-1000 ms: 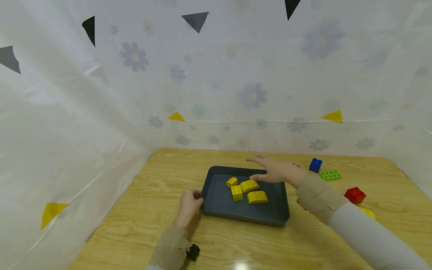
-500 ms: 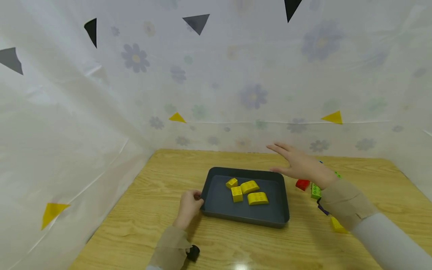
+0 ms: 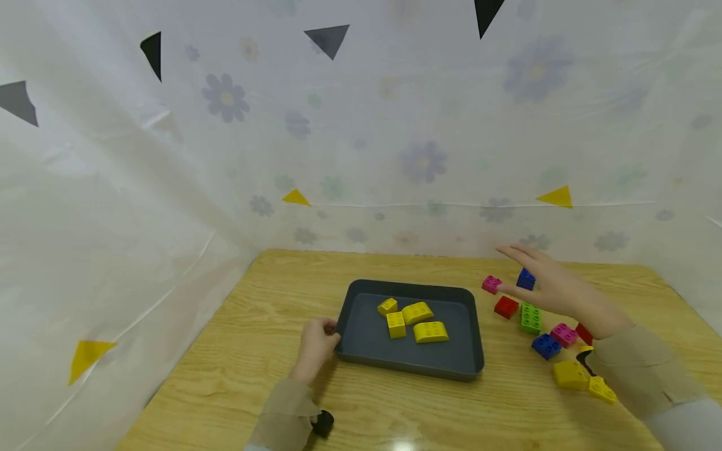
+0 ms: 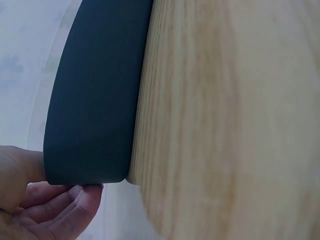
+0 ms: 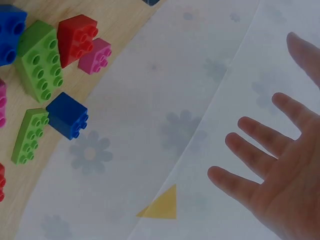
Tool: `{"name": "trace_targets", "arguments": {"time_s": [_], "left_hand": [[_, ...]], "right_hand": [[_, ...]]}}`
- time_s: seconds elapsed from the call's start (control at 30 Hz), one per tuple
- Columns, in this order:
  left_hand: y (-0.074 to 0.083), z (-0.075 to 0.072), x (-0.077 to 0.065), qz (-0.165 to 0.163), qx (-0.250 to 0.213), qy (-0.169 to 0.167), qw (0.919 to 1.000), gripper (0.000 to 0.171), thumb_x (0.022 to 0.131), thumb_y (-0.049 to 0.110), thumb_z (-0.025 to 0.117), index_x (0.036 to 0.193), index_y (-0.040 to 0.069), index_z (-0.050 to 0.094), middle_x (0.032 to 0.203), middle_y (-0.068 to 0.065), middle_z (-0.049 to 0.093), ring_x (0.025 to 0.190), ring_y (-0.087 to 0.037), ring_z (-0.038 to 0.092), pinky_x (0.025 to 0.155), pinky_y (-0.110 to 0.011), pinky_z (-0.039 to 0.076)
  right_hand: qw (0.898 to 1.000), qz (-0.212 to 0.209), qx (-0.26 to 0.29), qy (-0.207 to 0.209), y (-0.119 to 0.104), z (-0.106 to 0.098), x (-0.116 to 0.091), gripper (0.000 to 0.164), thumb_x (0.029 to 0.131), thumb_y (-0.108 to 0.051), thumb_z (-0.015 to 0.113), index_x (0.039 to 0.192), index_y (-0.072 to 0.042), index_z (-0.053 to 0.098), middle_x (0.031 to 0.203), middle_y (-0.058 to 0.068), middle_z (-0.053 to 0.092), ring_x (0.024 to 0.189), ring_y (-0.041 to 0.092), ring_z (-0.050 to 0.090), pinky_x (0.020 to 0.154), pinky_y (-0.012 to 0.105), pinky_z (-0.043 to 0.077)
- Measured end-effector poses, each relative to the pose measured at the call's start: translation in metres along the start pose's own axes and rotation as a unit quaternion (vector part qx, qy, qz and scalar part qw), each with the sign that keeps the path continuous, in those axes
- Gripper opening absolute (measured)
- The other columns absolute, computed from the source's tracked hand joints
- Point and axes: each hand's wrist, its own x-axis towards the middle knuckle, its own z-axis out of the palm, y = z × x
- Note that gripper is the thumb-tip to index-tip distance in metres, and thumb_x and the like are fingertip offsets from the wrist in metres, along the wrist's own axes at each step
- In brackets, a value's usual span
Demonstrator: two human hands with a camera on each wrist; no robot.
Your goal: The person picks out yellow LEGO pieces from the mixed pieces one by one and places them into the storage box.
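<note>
- Head view: no text, number or label can be read — neither on the dark tray nor on the bricks toward its three o'clock.
- Wrist views — nothing legible either, tray and bricks included.

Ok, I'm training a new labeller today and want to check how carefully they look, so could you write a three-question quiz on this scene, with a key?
1. Count: how many yellow blocks lie in the dark tray?
2. True or false: the right hand is holding a red block.
3. Choose one: at which side of the dark tray, in the head view, is the left hand?
A) The right side
B) The left side
C) The far side

Key:
1. Four.
2. False; its fingers are extended and it holds nothing.
3. B.
</note>
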Motion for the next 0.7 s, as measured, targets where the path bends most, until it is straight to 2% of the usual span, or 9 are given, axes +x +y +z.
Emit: {"name": "trace_targets", "arguments": {"time_s": [0.23,0.47,0.53,0.7], "left_hand": [[-0.001,0.000,0.000,0.005,-0.003,0.000,1.0000,0.017,0.076,-0.007,0.061,0.093,-0.009,0.065,0.077,-0.012,0.062,0.070,-0.020,0.058,0.058,-0.030,0.049],[-0.002,-0.001,-0.001,0.001,-0.006,-0.005,1.0000,0.017,0.076,-0.007,0.062,0.093,-0.009,0.065,0.078,-0.012,0.062,0.070,-0.020,0.058,0.058,-0.030,0.049],[-0.002,-0.001,0.000,0.003,-0.004,-0.003,1.0000,0.017,0.076,-0.007,0.062,0.092,-0.009,0.066,0.077,-0.012,0.062,0.070,-0.021,0.058,0.059,-0.031,0.049],[-0.001,0.000,0.001,0.002,-0.003,0.001,1.0000,0.017,0.076,-0.007,0.062,0.092,-0.009,0.066,0.076,-0.012,0.062,0.070,-0.021,0.058,0.059,-0.031,0.049]], "right_hand": [[0.999,0.030,0.006,-0.010,0.013,0.003,-0.027,0.075,0.085,-0.045,0.058,0.144,-0.012,0.025,0.139,0.030,0.025,0.116,0.053,0.034,0.083,0.067,0.034],[0.999,0.034,0.005,-0.011,0.021,0.007,-0.050,0.067,0.083,-0.037,0.064,0.133,0.000,0.039,0.127,0.031,0.037,0.106,0.049,0.045,0.078,0.060,0.041],[0.999,0.032,0.000,-0.014,0.024,0.009,-0.057,0.065,0.082,-0.034,0.066,0.130,0.002,0.042,0.123,0.032,0.041,0.096,0.043,0.053,0.074,0.054,0.045],[0.999,0.032,-0.001,-0.031,0.034,0.019,-0.071,0.059,0.075,-0.024,0.073,0.122,0.003,0.050,0.109,0.023,0.053,0.084,0.029,0.057,0.065,0.040,0.050]]}}
